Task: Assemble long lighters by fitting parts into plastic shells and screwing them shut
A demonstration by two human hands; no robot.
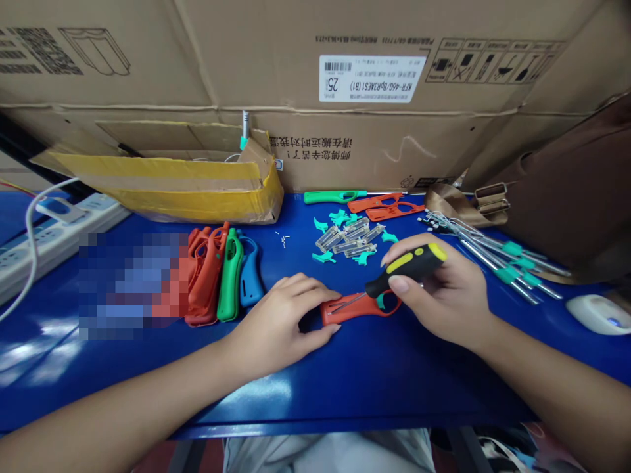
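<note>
An orange lighter (pixel 357 307) with a teal trigger lies on the blue table in front of me. My left hand (pixel 290 322) grips its left end between thumb and fingers. In my right hand (pixel 444 289) is a black and yellow screwdriver (pixel 409 268). Its shaft slants down to the left across the lighter, with the tip near that end. Whether the tip sits in a screw is too small to tell. Just beyond lie clear plastic fuel tanks (pixel 348 240) and teal triggers (pixel 363 258). Tiny screws (pixel 283 240) are scattered further left.
Orange, green (pixel 231 282) and blue lighter casings stand left of my left hand. Behind them is a yellow-taped carton (pixel 172 190). Metal lighter rods (pixel 507 266) with wires and a white device (pixel 599 314) lie at right. A power strip (pixel 54 243) borders the left; a large cardboard box (pixel 276 79) backs the table.
</note>
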